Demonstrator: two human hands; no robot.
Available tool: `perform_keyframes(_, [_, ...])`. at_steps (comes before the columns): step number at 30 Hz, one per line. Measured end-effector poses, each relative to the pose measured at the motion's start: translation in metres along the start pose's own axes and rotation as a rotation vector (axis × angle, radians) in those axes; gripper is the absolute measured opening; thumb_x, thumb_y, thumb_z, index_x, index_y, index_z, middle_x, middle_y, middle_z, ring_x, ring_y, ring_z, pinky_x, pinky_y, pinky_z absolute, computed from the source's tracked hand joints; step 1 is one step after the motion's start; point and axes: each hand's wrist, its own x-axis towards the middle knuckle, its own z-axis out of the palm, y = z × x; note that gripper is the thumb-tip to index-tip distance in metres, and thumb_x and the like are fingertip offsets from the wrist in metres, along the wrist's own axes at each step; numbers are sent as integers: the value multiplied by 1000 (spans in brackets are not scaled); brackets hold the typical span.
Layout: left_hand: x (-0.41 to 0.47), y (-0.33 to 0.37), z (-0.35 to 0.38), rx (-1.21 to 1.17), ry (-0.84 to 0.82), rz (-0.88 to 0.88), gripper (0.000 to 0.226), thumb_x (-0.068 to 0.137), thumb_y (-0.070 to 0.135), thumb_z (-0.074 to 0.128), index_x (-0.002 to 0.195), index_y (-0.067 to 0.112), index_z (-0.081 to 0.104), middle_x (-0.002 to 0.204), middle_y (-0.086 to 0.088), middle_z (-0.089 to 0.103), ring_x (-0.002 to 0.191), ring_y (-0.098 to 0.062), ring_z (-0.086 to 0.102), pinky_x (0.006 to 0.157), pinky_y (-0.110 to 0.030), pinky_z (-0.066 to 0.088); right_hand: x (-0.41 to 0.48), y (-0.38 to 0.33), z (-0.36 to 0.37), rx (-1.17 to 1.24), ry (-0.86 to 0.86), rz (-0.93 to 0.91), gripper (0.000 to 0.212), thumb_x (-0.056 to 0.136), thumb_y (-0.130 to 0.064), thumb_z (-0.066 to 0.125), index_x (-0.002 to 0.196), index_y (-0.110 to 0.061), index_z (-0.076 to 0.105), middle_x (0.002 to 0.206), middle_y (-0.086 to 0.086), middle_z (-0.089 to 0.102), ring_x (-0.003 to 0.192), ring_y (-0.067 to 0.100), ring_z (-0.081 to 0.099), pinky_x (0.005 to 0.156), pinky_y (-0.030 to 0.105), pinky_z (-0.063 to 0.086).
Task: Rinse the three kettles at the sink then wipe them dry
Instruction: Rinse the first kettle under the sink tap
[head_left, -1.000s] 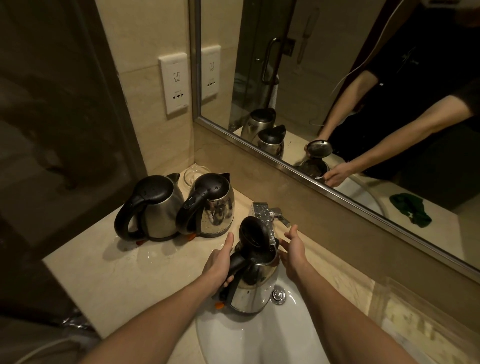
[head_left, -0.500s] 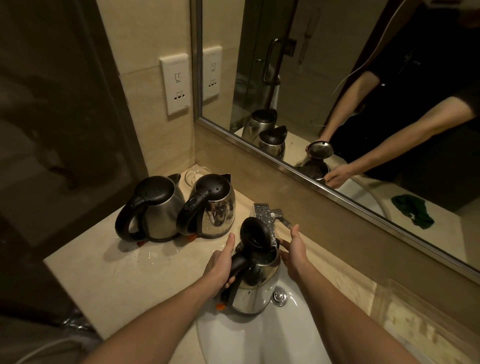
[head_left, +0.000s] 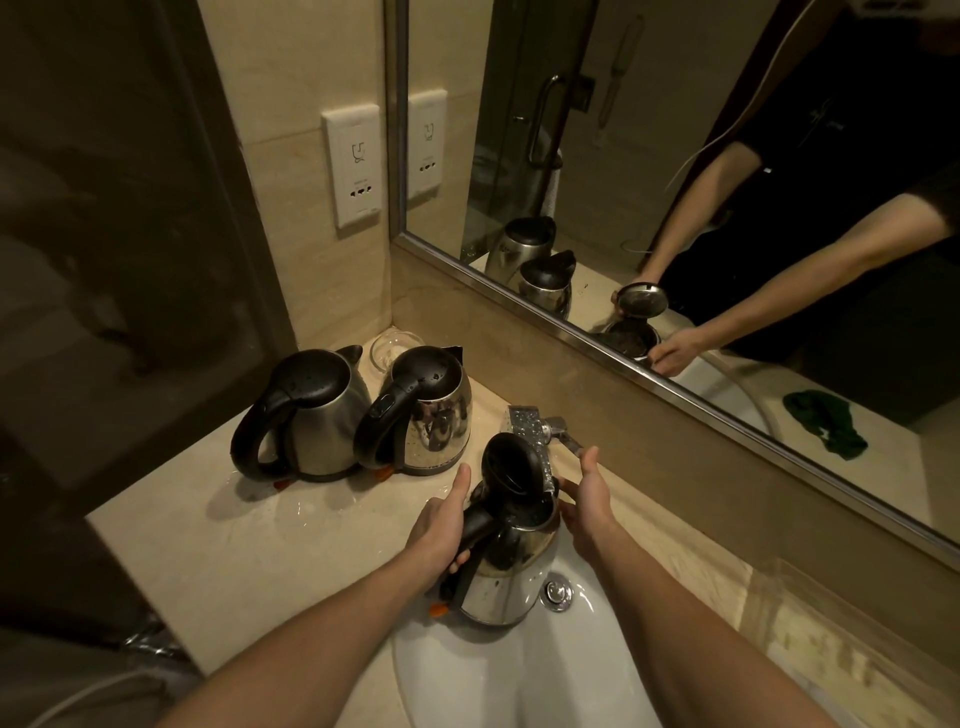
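A steel kettle (head_left: 506, 577) with its black lid flipped up stands in the white sink (head_left: 530, 680), under the chrome tap (head_left: 530, 428). My left hand (head_left: 441, 525) grips its black handle. My right hand (head_left: 584, 496) rests against the kettle's right rim, thumb raised close to the tap lever. Two more steel kettles with shut black lids stand side by side on the counter at the left: one (head_left: 306, 415) farther left, the other (head_left: 423, 413) nearer the tap.
The beige stone counter (head_left: 249, 556) is wet in front of the two kettles. A small glass dish (head_left: 392, 348) sits in the corner behind them. A wall socket (head_left: 353, 166) is above. The mirror (head_left: 675, 156) reflects a green cloth (head_left: 826, 423) on the counter's right.
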Motion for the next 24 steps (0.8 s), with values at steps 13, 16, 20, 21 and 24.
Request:
perform_keyframes(13, [0,-4,-1,28,-4,-11,93,84,88,23,98,9,70,52,-3,53,39,-16,49,40,-22,37,-4,3,0,10,14,-18,59,98,-62,17,147,-34,35,141,21,47,128,37,47,95,39,33])
perform_keyframes(16, [-1,-3,0,30,-9,-9,88,83,89,23,100,17,71,56,-3,54,41,-16,49,40,-22,38,-5,4,-1,5,13,-21,61,98,-61,14,146,-32,38,140,22,48,127,37,47,92,38,31])
perform_keyframes(20, [-1,-4,2,44,-8,-2,78,82,90,23,98,27,67,60,-4,57,42,-16,50,41,-22,38,-6,4,-5,-8,-16,-22,64,97,-62,13,144,-29,42,141,23,46,131,38,42,103,43,31])
perform_keyframes(21, [-1,-5,2,46,-8,3,75,81,90,23,96,30,65,63,-5,58,44,-16,51,42,-23,39,-7,4,-5,-13,-17,-23,65,97,-62,13,144,-29,42,141,24,46,131,39,43,102,43,32])
perform_keyframes(24, [0,-9,3,49,-16,10,74,79,92,22,94,33,64,67,-6,60,46,-18,52,45,-24,41,-8,3,-5,-50,-29,-16,68,94,-67,18,147,-28,36,141,22,45,132,38,41,107,47,30])
